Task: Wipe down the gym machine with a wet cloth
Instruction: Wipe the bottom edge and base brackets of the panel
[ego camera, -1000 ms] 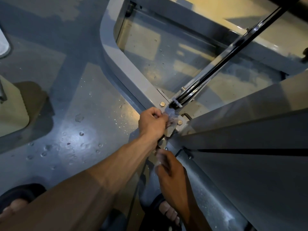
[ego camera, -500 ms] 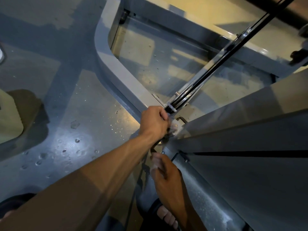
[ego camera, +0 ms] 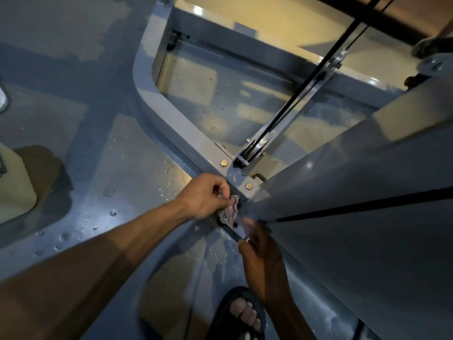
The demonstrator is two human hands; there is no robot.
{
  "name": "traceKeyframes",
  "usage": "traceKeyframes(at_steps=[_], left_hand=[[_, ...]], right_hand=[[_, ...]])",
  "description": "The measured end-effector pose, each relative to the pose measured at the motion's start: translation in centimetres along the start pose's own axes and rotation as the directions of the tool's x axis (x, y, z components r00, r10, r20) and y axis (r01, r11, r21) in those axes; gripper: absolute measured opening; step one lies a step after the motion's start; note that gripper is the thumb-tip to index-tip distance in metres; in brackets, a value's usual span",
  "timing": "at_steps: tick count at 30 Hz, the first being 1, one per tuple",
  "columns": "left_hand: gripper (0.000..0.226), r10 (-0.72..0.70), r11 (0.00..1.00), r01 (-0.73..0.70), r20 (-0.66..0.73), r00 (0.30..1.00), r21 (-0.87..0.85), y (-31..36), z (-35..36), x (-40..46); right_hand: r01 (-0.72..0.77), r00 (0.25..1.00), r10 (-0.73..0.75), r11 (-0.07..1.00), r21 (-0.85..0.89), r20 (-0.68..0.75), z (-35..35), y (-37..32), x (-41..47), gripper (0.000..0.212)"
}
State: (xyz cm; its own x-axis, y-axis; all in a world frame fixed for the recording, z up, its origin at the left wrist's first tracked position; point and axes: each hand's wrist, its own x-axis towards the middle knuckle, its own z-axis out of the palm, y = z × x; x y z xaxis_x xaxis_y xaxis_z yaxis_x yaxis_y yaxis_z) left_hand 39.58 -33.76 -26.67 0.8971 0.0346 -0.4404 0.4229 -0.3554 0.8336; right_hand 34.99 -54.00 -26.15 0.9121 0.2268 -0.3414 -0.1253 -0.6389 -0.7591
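Head view, the only one: left hand (ego camera: 204, 196) has fingers curled tight on a crumpled wet cloth (ego camera: 229, 209), pressing it vs. the base joint of the gym machine (ego camera: 171, 116), just below the bolted bracket w/ two brass-coloured bolts (ego camera: 248, 185). Right hand (ego camera: 261, 256) sits just beside the cloth, low on the frame; fingertips blurred, so can't tell if they pinch the cloth or only brace. To do this step well, prob. best to fold the cloth over a fingertip and work it into the corner seam and round the bolt heads, short strokes, w/ the other hand steadying. Materials: frame is smooth grey painted steel, flat-faced w/ a rounded bend; black cable (ego camera: 306, 84) runs up from the bracket at an angle. Floor (ego camera: 98, 168) is glossy, beaded w/ water drops. Cloth looks thin, wrinkled, pale. A sandalled foot (ego camera: 242, 312) stands close below.
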Motion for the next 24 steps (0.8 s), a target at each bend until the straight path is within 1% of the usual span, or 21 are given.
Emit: traceKeyframes(at_steps=[1,3,4,6,8,9,11,14,15,17,18,19,20,21,22,24], left_hand=[[0.019,0.016,1.000,-0.017,0.088,0.996,0.015,0.6,-0.9,-0.5],[0.018,0.038,0.998,-0.048,0.266,0.963,0.029,2.8,-2.9,-2.1],[0.018,0.051,0.998,-0.060,0.344,0.938,0.017,3.8,-3.6,-2.8],[0.018,0.064,0.996,-0.086,0.459,0.886,0.027,6.4,-4.8,-4.9],[0.018,0.084,0.994,-0.107,0.520,0.850,0.015,9.0,-5.5,-7.2],[0.017,0.097,0.993,-0.114,0.543,0.834,-0.003,10.2,-5.7,-8.4],[0.016,0.113,0.992,-0.125,0.561,0.820,-0.017,12.3,-6.0,-10.7],[0.019,0.132,0.991,-0.125,0.500,0.856,-0.048,15.5,-5.9,-14.3],[0.017,0.142,0.990,-0.120,0.465,0.874,-0.077,16.7,-5.7,-15.4],[0.004,0.142,0.987,-0.098,0.389,0.910,-0.130,19.3,-5.2,-18.2],[0.025,0.137,0.984,-0.083,0.365,0.921,-0.160,20.9,-4.8,-19.6],[0.049,0.125,0.983,-0.064,0.363,0.924,-0.175,22.3,-4.4,-20.9],[0.068,0.123,0.984,-0.062,0.383,0.916,-0.166,23.7,-3.8,-22.3],[0.075,0.121,0.988,-0.071,0.403,0.907,-0.137,25.2,-3.1,-23.7],[0.072,0.137,0.989,-0.104,0.418,0.898,-0.101,26.6,-2.4,-25.1],[0.050,0.196,0.980,-0.194,0.408,0.892,-0.047,28.9,-0.6,-27.6]], right_hand=[[0.033,0.999,-0.033,0.999,0.001,-0.024,-0.3,-0.1,-0.4,0.045],[0.149,0.987,-0.148,0.989,0.013,-0.069,-1.3,-0.9,-1.2,0.044],[0.167,0.985,-0.166,0.985,0.028,-0.040,-1.7,-1.3,-1.4,0.044],[0.175,0.978,-0.186,0.978,0.114,0.091,-3.3,-3.0,-2.1,0.046],[0.233,0.946,-0.264,0.957,0.170,0.190,-4.9,-5.0,-3.2,0.052],[0.248,0.925,-0.295,0.946,0.210,0.237,-5.8,-6.0,-3.9,0.050],[0.252,0.888,-0.330,0.931,0.263,0.320,-7.8,-8.1,-5.4,0.038],[0.249,0.857,-0.351,0.923,0.294,0.378,-11.6,-10.6,-8.2,0.022],[0.260,0.852,-0.368,0.915,0.308,0.372,-13.1,-11.4,-9.2,0.021],[0.274,0.858,-0.384,0.904,0.329,0.341,-16.3,-12.9,-11.1,0.029],[0.276,0.860,-0.386,0.901,0.334,0.333,-17.9,-13.6,-12.0,0.030],[0.283,0.857,-0.391,0.901,0.328,0.336,-19.5,-14.2,-13.1,0.027],[0.296,0.851,-0.395,0.905,0.305,0.345,-21.2,-14.9,-14.3,0.025],[0.316,0.844,-0.400,0.909,0.271,0.357,-22.8,-15.6,-15.4,0.024],[0.337,0.839,-0.403,0.913,0.231,0.366,-24.5,-16.2,-16.6,0.025],[0.369,0.838,-0.397,0.918,0.148,0.373,-27.7,-17.4,-19.3,0.022]])
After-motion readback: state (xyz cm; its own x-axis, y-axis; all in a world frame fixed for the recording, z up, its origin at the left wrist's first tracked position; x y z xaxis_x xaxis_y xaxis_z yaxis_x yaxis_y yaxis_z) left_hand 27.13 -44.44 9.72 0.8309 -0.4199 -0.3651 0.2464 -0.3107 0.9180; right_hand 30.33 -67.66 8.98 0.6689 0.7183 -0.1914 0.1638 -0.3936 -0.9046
